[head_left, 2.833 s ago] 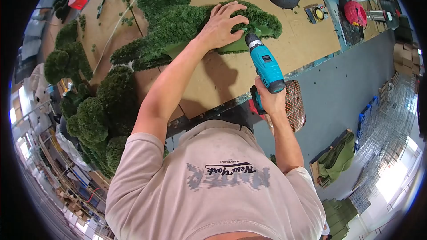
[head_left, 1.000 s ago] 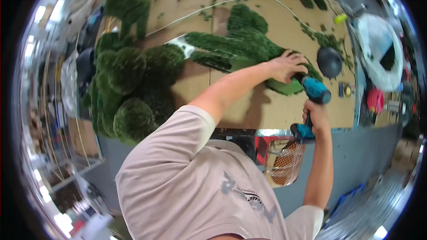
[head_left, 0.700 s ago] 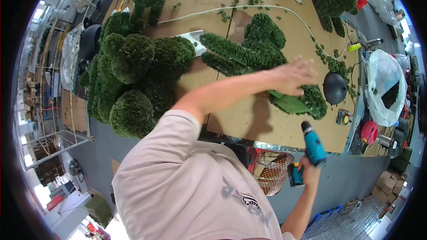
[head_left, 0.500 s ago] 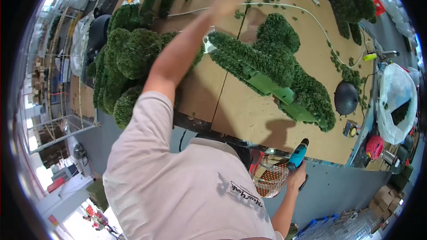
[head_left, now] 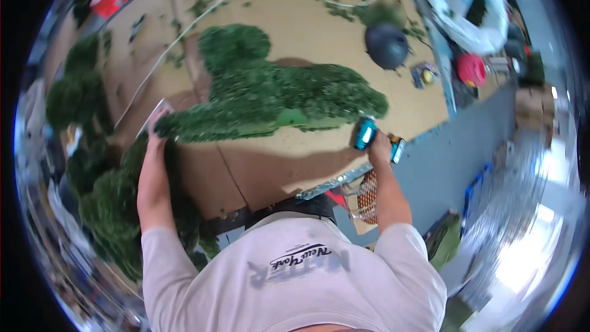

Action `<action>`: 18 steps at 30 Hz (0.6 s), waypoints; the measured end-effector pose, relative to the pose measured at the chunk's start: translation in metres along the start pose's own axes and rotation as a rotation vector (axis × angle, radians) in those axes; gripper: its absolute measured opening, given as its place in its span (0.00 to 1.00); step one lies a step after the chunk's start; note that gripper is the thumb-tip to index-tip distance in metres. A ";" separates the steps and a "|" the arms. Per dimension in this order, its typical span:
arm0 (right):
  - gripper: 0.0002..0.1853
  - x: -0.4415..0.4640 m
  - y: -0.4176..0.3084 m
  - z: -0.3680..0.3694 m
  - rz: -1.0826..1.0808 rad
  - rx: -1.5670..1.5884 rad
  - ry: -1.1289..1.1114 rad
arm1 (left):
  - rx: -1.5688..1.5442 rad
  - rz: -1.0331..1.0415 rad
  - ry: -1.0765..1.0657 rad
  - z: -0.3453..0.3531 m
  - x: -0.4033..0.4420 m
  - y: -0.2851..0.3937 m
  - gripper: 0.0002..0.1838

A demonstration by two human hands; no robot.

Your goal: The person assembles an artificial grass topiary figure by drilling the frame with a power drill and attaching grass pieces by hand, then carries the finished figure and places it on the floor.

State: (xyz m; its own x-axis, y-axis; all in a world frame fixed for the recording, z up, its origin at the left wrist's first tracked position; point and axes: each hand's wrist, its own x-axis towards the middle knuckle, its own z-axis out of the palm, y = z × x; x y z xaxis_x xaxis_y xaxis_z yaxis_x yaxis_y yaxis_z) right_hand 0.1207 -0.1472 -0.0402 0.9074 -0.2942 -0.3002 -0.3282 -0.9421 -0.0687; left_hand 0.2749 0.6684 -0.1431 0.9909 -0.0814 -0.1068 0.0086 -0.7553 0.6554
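Observation:
A dark green figure covered in artificial grass (head_left: pixel 270 95) lies on the brown tabletop. A smooth green strip shows along its near edge. My left hand (head_left: pixel 158 122) is closed around the left end of the figure, by a white plate (head_left: pixel 152 114); some of its fingers are hidden. My right hand (head_left: pixel 381 147) grips a teal cordless drill (head_left: pixel 365 133). The drill's front end is close to the figure's right end; whether they touch I cannot tell.
More grass-covered shapes (head_left: pixel 110 203) are piled at the left. A white cable (head_left: pixel 203 15) crosses the table. A black dome (head_left: pixel 386 45), a tape measure (head_left: pixel 424 75) and a clear plastic bag (head_left: pixel 430 0) are at the right. A patterned stool (head_left: pixel 367 197) stands below the table edge.
My left hand has come down to the figure's left end. My right hand has brought the drill up over the table edge to its right end. The view has turned and the figure lies more level.

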 end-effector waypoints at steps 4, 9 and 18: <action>0.36 -0.010 -0.018 -0.001 0.148 -0.080 -0.021 | 0.410 0.222 0.214 -0.014 -0.032 0.104 0.05; 0.34 -0.076 -0.095 -0.036 -0.069 0.253 0.506 | 0.060 -0.307 0.462 0.015 -0.102 0.232 0.08; 0.20 -0.192 -0.277 -0.082 -0.569 0.887 0.029 | -1.131 -0.554 -0.066 0.092 -0.191 0.336 0.14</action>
State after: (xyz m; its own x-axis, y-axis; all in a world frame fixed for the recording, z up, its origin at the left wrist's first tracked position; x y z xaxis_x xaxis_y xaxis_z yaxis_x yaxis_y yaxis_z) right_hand 0.0585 0.1574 0.1141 0.9901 0.1394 0.0169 0.0840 -0.4910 -0.8671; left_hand 0.0766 0.3705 0.0287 0.8095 0.0106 -0.5870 0.5617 0.2766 0.7797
